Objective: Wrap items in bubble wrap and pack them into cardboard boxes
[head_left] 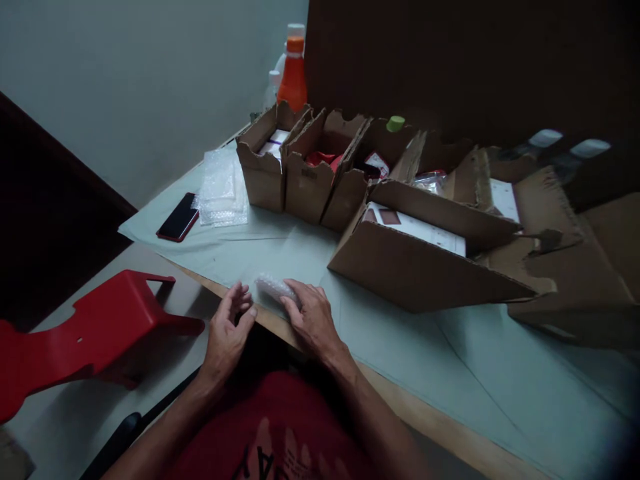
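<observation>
A small bubble-wrap bundle (273, 287) lies at the table's front edge; whatever may be inside it cannot be made out. My right hand (313, 317) grips its right end, thumb on the near side and fingers over the top. To the left of the bundle is my left hand (233, 323), palm turned inward with fingers apart and nothing in it. A narrow gap separates it from the wrap. Further back on the table are flat bubble-wrap sheets (223, 190) in a loose pile, with a black phone (179, 217) in a red case beside them.
Several open cardboard bins (307, 193) line the table's back, holding packets and boxes. A wider cardboard box (425, 280) with a white carton (420, 230) stands in front of them. Behind is an orange bottle (293, 77). A red plastic stool (115, 320) stands left of the table.
</observation>
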`<state>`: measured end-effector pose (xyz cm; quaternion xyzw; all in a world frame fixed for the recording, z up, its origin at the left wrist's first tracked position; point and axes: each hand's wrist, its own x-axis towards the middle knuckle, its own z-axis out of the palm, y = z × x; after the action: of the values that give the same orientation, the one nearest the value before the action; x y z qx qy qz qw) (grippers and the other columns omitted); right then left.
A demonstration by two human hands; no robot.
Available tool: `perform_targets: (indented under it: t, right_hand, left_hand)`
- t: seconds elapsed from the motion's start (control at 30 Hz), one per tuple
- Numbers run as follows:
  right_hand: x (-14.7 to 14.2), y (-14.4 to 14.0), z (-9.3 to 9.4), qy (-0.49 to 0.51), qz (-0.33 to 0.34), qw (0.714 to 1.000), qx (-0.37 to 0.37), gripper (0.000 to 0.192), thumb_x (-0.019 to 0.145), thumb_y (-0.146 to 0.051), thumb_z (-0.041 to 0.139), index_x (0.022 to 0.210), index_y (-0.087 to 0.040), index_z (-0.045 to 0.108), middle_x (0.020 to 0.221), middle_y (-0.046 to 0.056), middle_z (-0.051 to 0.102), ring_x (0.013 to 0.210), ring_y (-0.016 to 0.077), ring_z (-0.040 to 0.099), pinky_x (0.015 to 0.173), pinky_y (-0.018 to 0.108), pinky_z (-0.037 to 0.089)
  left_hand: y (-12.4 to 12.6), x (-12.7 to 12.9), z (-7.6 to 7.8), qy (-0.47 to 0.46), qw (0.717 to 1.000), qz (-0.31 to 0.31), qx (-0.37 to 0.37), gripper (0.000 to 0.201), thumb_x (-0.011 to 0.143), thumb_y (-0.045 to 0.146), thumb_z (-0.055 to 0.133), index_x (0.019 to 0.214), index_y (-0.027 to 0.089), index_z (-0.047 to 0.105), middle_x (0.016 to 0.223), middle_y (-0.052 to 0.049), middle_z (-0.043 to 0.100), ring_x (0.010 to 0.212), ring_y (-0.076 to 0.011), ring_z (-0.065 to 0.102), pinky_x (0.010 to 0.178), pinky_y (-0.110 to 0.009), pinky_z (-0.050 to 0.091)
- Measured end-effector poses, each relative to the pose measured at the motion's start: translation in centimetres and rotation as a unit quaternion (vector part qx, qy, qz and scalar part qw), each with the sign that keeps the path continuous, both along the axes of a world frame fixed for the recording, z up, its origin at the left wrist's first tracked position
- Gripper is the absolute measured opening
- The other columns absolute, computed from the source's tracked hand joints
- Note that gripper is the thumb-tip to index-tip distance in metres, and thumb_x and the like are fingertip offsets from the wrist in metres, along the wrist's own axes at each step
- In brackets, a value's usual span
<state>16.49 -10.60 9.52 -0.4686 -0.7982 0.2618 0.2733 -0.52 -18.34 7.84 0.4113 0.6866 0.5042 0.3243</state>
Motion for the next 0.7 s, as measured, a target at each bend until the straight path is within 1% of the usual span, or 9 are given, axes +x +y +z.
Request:
perform_targets:
  t: [0.13, 0.23, 0.33, 0.4, 0.47, 0.5, 0.57, 0.63, 0.7]
  right_hand:
    - [1.0, -1.9, 0.3, 0.1, -0.042, 0.993, -0.045, 0.026, 0.093, -0.022, 0.059, 0.118, -0.022, 0.068, 0.114, 0.006, 0.075, 0.102, 0.0226, 0.066, 0.094, 0.036, 0.048]
    - [1.8, -3.2, 0.6, 0.133, -0.05, 0.986, -0.09, 0.023, 0.091, -0.022, 0.062, 0.113, -0.023, 0.069, 0.107, 0.004, 0.076, 0.099, 0.0216, 0.066, 0.095, 0.036, 0.048]
    - [3.7, -3.9, 1.2, 0.129, -0.04, 0.985, -0.107, 0.023, 0.086, -0.018, 0.068, 0.108, -0.022, 0.07, 0.111, 0.005, 0.073, 0.104, 0.0217, 0.064, 0.1, 0.038, 0.046]
    - [5.6, -4.1, 1.9, 0.137, -0.027, 0.982, -0.129, 0.042, 0.081, -0.02, 0.074, 0.122, -0.022, 0.066, 0.123, 0.006, 0.068, 0.105, 0.0206, 0.062, 0.096, 0.035, 0.048]
    - [7.6, -4.2, 2.7, 0.157, -0.01, 0.973, -0.17, 0.069, 0.076, -0.025, 0.08, 0.141, -0.022, 0.055, 0.133, 0.008, 0.062, 0.1, 0.0187, 0.062, 0.086, 0.03, 0.051]
    - [8.5, -4.3, 3.2, 0.163, 0.002, 0.969, -0.187, 0.077, 0.075, -0.027, 0.082, 0.145, -0.023, 0.05, 0.133, 0.008, 0.062, 0.097, 0.0181, 0.062, 0.083, 0.029, 0.052]
    - [10.0, -4.2, 3.9, 0.156, 0.024, 0.968, -0.195, 0.069, 0.076, -0.025, 0.08, 0.141, -0.025, 0.056, 0.126, 0.005, 0.066, 0.098, 0.0181, 0.063, 0.084, 0.027, 0.05]
    - [11.0, -4.1, 4.4, 0.133, 0.029, 0.972, -0.19, 0.045, 0.081, -0.02, 0.073, 0.125, -0.026, 0.067, 0.111, 0.002, 0.07, 0.094, 0.0174, 0.063, 0.084, 0.026, 0.049]
    - [12.0, -4.0, 4.9, 0.103, 0.014, 0.975, -0.194, 0.029, 0.083, -0.019, 0.068, 0.111, -0.024, 0.071, 0.096, -0.001, 0.07, 0.082, 0.0153, 0.062, 0.073, 0.024, 0.047]
  left_hand:
    - [0.1, 2.1, 0.9, -0.08, 0.996, -0.04, -0.013, 0.065, 0.084, 0.042, 0.068, 0.142, 0.017, 0.049, 0.138, -0.016, 0.063, 0.125, -0.0273, 0.062, 0.105, -0.041, 0.052]
    - [0.8, 3.5, 1.6, -0.123, 0.986, -0.1, -0.045, 0.056, 0.081, 0.046, 0.068, 0.127, 0.015, 0.06, 0.123, -0.013, 0.071, 0.114, -0.0273, 0.068, 0.096, -0.038, 0.056]
    - [1.1, 4.3, 1.8, -0.1, 0.987, -0.115, -0.046, 0.047, 0.08, 0.046, 0.066, 0.116, 0.016, 0.063, 0.109, -0.01, 0.075, 0.099, -0.0249, 0.072, 0.087, -0.035, 0.059]
    - [1.1, 4.6, 1.6, -0.067, 0.985, -0.155, -0.037, 0.042, 0.081, 0.042, 0.065, 0.115, 0.017, 0.065, 0.107, -0.009, 0.076, 0.095, -0.0245, 0.072, 0.083, -0.034, 0.059]
    - [1.1, 5.1, 1.5, -0.032, 0.973, -0.226, -0.024, 0.038, 0.081, 0.037, 0.065, 0.115, 0.02, 0.067, 0.109, -0.008, 0.075, 0.098, -0.0247, 0.072, 0.083, -0.033, 0.059]
    - [1.1, 5.5, 1.5, -0.013, 0.965, -0.263, -0.015, 0.036, 0.081, 0.035, 0.066, 0.114, 0.021, 0.068, 0.11, -0.008, 0.075, 0.099, -0.0248, 0.072, 0.084, -0.033, 0.059]
    - [1.1, 6.5, 1.4, 0.019, 0.947, -0.321, 0.001, 0.031, 0.082, 0.034, 0.067, 0.11, 0.023, 0.07, 0.108, -0.007, 0.076, 0.098, -0.0246, 0.072, 0.083, -0.032, 0.059]
    - [1.2, 7.6, 1.5, 0.029, 0.934, -0.357, 0.006, 0.028, 0.084, 0.035, 0.066, 0.109, 0.024, 0.069, 0.105, -0.006, 0.076, 0.096, -0.0237, 0.072, 0.081, -0.031, 0.06]
    - [1.6, 8.5, 1.7, 0.021, 0.926, -0.377, 0.004, 0.028, 0.084, 0.033, 0.065, 0.111, 0.024, 0.068, 0.104, -0.006, 0.075, 0.094, -0.0225, 0.072, 0.08, -0.031, 0.06]
